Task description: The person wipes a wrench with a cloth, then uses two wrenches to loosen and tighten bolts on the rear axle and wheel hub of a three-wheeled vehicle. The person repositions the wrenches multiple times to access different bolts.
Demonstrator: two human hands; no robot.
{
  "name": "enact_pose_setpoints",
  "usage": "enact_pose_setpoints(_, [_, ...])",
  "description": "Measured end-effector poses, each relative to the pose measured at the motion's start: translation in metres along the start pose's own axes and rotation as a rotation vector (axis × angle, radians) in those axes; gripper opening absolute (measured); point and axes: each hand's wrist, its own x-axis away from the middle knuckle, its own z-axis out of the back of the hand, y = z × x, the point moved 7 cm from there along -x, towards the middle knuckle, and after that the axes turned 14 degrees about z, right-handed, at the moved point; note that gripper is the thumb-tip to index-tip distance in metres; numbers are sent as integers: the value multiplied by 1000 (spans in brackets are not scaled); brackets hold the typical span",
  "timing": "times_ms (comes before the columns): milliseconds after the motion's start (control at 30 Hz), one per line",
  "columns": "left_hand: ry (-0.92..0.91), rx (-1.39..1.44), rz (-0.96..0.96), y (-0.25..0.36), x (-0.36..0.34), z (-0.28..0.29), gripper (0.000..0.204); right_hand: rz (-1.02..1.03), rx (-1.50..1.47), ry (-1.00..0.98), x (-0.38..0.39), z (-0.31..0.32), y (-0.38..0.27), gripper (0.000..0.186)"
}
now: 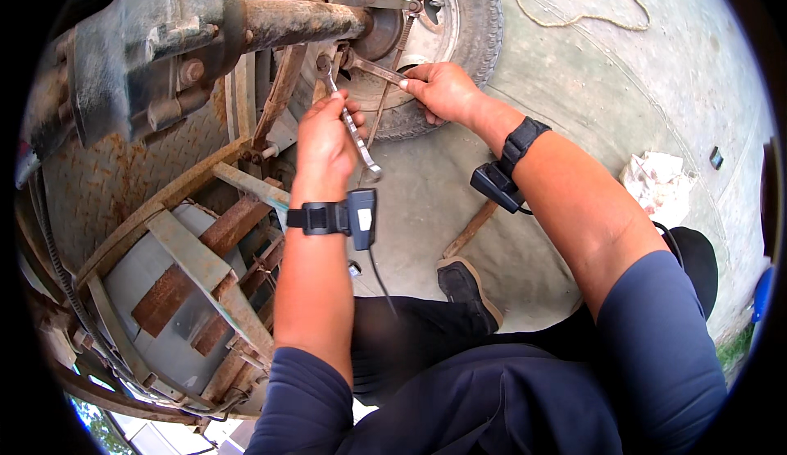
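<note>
My left hand [326, 137] is closed around a shiny double-ended wrench [355, 134]. Its upper end reaches a bolt by the rusty bracket beside the wheel, and the other end sticks out below my fingers. A second, darker wrench [379, 70] is pinched in my right hand [443, 93], with its open jaw at the same rusty joint. Behind both tools stands the wheel [479, 25] with its pale, worn rim. A thin threaded rod [402, 45] slants down across the rim, between my hands. Exactly how each jaw sits on the fastener is too small to tell.
On the left are the rusty axle [303, 22], its large housing [156, 45] and a metal frame [188, 250]. A rope [574, 22] lies on the ground sheet at the back. A wooden handle [471, 229] lies by my shoe; a white cloth [656, 184] is at right.
</note>
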Motion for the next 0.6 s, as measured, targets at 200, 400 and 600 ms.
enact_pose_setpoints(200, [262,-848,-330,62,-2,44,20,4,8,-47,-2,-1,1,38])
enact_pose_setpoints(400, [203,-467,-153,27,12,42,17,7,36,-38,-1,0,1,37])
enact_pose_setpoints(600, [-23,31,16,-12,24,-19,16,17,44,-39,-2,-1,0,36])
